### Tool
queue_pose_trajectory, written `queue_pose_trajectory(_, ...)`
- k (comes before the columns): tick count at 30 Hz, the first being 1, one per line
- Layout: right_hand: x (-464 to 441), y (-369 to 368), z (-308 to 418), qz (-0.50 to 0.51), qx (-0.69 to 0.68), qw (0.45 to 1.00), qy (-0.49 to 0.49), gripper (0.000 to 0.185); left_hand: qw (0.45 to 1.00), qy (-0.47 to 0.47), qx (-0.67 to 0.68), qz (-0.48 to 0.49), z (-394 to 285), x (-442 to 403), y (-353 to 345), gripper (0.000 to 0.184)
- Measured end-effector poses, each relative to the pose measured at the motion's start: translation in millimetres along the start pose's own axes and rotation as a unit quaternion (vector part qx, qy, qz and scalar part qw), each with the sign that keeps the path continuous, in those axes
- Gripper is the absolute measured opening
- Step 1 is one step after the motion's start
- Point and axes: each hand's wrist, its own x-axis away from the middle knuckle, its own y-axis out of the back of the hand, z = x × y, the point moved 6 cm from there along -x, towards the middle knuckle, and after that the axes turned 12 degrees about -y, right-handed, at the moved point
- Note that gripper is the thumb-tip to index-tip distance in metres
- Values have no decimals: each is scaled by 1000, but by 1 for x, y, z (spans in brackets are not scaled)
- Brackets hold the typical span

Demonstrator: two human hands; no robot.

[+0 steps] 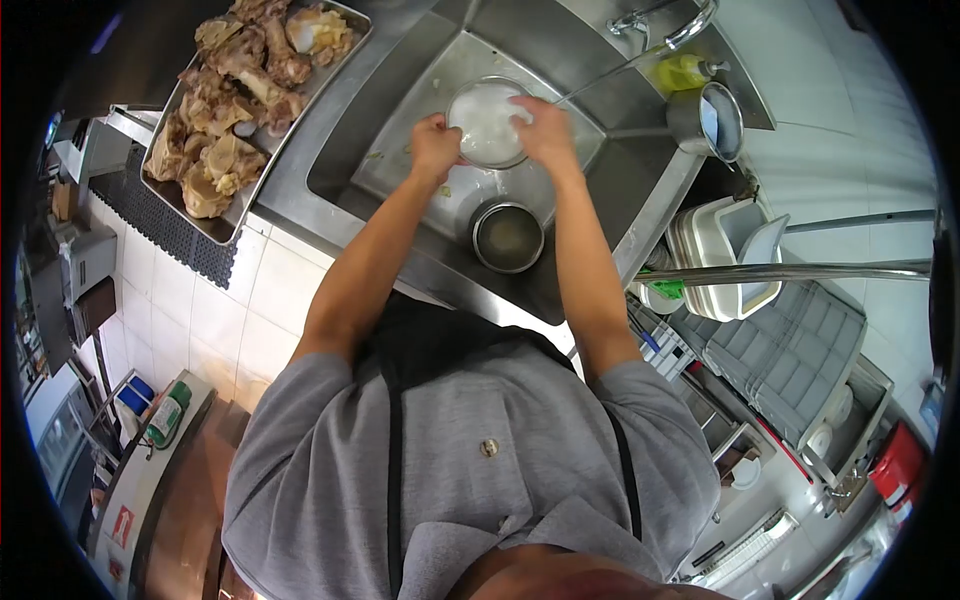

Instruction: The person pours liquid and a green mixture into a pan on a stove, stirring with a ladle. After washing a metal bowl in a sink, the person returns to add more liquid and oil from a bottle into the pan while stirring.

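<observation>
My left hand is closed on the left rim of a round bowl over the sink. Whitish, cloudy contents fill the bowl; I cannot tell whether it is only water or something in it. On the right side, my right hand grips the rim, its thumb and a finger reaching over the contents. A thin stream of water runs from the faucet towards my right hand. Nearer to me, a round metal pot with murky liquid stands in the sink.
On the left, a metal tray holds large meaty bones. A yellow-green bottle and a metal container stand at the sink's right edge. Stacked white tubs sit right, behind a metal rail.
</observation>
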Motion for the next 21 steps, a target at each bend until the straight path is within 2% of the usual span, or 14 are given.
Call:
queue_pose_trajectory(2,-15,39,-11,-66,45,988,-129,25,1000,-14,26,-2,6,-4,9,7)
queue_pose_trajectory(3,-30,40,-32,-70,44,988,-131,25,1000,-15,26,2,-1,0,12,7)
queue_pose_trajectory(4,-59,33,-71,-66,-211,959,-175,20,1000,-13,15,-7,-14,7,19,7)
queue_pose_trajectory(5,-77,24,-95,-58,-453,865,-205,16,1000,-11,4,-16,-22,15,27,6)
queue_pose_trajectory(6,-84,26,-97,-63,-457,864,-204,16,1000,-15,1,-11,-23,22,35,6)
queue_pose_trajectory(8,-104,26,-80,12,-582,784,-213,8,999,-46,-22,-18,-29,28,55,6)
queue_pose_trajectory(12,-121,40,-69,119,-558,788,-230,7,999,-19,-1,-27,-56,62,91,4)
queue_pose_trajectory(14,-115,65,-47,124,-234,935,-235,8,999,-19,12,-39,-72,81,111,4)
queue_pose_trajectory(15,-114,72,-48,122,-298,918,-230,17,998,-33,1,-51,-88,95,120,4)
queue_pose_trajectory(17,-143,95,-90,-48,-260,957,-119,15,996,-46,2,-75,-113,122,141,3)
queue_pose_trajectory(18,-164,111,-109,-135,-42,982,-123,19,995,-41,11,-86,-119,137,157,3)
queue_pose_trajectory(19,-184,127,-128,-220,175,948,-151,25,995,-44,0,-92,-122,153,177,4)
queue_pose_trajectory(20,-196,129,-141,-218,264,921,-184,24,994,-51,-10,-101,-126,167,198,5)
queue_pose_trajectory(21,-205,132,-156,-192,262,924,-202,23,992,-43,9,-119,-128,183,222,6)
